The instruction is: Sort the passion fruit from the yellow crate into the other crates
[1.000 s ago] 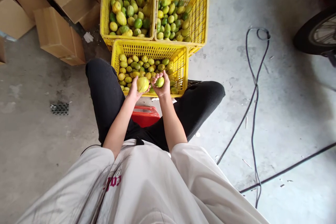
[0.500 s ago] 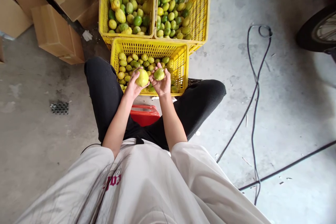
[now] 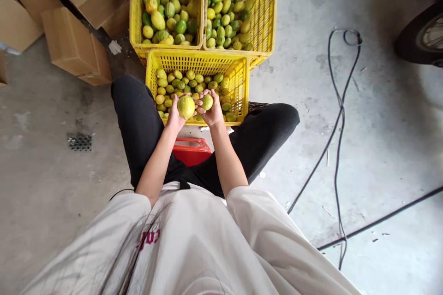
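Above the near edge of the front yellow crate [image 3: 197,122], both hands are close together, each around a lemon. My left hand [image 3: 176,119] is closed on a large, round yellow lemon [image 3: 186,107]. A smaller yellow-green lemon [image 3: 207,102] sits in my right hand [image 3: 215,113], with the fingers curled about it. Below them, the front crate holds many loose lemons [image 3: 190,75], yellow to green, and my hands hide some of them.
Behind stand a left yellow crate [image 3: 133,9] and a right yellow crate [image 3: 273,18], both with green and yellow fruit. Cardboard boxes [image 3: 74,44] are at the left. A red stool [image 3: 192,152] is beneath me. A black cable [image 3: 341,115] and a wheel [image 3: 420,39] lie right.
The lemon in my right hand has turned and shifted slightly left, with the fingers curling more around it. The left hand's lemon has turned and moved a little lower.
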Available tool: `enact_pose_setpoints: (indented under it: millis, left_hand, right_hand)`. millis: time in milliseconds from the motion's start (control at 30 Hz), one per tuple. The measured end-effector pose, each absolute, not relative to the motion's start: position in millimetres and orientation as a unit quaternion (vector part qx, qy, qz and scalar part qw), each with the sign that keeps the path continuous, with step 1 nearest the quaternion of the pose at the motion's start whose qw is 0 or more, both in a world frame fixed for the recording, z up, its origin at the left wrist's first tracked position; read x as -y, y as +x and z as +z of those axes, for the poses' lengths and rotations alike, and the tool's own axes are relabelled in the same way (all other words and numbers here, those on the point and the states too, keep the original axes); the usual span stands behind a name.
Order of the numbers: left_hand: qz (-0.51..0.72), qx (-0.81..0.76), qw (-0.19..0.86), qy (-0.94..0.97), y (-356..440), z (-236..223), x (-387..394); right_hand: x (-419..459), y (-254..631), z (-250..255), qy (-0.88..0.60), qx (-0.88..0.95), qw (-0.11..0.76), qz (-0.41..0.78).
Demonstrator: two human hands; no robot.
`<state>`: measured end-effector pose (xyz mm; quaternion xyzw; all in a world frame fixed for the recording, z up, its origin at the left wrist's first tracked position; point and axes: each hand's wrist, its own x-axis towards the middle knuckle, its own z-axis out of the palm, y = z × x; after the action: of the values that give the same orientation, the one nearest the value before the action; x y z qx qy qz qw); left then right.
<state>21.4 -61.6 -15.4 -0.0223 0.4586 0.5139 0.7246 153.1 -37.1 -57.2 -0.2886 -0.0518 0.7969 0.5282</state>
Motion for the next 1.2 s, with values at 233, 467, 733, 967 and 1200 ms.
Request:
enact_pose_setpoints:
  millis: [233, 467, 733, 967, 1200]
  left_hand:
    - [0.565, -0.364, 0.741, -0.01, 20, -7, 70]
    - [0.512, -0.392, 0.763, -0.05, 18, -14, 73]
    - [0.505, -0.41, 0.759, -0.043, 16, -22, 71]
    - [0.512, -0.429, 0.743, -0.032, 19, -26, 66]
    - [0.561, -0.354, 0.747, -0.045, 19, -16, 74]
  right_hand:
    - [42, 157, -39, -0.268, 0.03, 0.581, 0.768]
    - [46, 148, -53, -0.261, 0.017, 0.531, 0.806]
    - [43, 154, -60, -0.243, -0.004, 0.498, 0.833]
    - [44, 148, -43, -0.303, -0.009, 0.503, 0.809]
    - [43, 143, -49, -0.333, 0.0, 0.569, 0.752]
